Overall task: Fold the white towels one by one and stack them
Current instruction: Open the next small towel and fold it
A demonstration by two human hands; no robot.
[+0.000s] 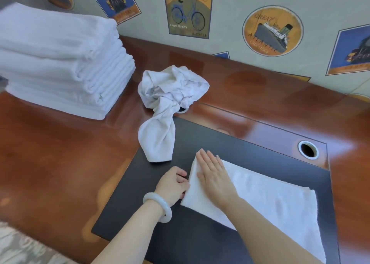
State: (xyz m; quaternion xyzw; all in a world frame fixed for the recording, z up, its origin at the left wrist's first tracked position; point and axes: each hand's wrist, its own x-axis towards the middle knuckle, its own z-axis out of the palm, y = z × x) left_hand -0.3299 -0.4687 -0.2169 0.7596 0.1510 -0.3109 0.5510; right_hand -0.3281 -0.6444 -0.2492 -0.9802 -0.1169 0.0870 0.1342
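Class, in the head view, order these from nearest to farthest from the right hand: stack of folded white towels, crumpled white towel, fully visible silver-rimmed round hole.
1. Crumpled white towel, up-left of the right hand.
2. Silver-rimmed round hole, to the right.
3. Stack of folded white towels, far left.

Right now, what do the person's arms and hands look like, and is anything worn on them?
Both forearms are bare, with no sleeves in view. The left hand has a smooth, pale, milky-green bangle round its wrist. The right hand shows no ring, watch or glove, and none shows on the left hand either.
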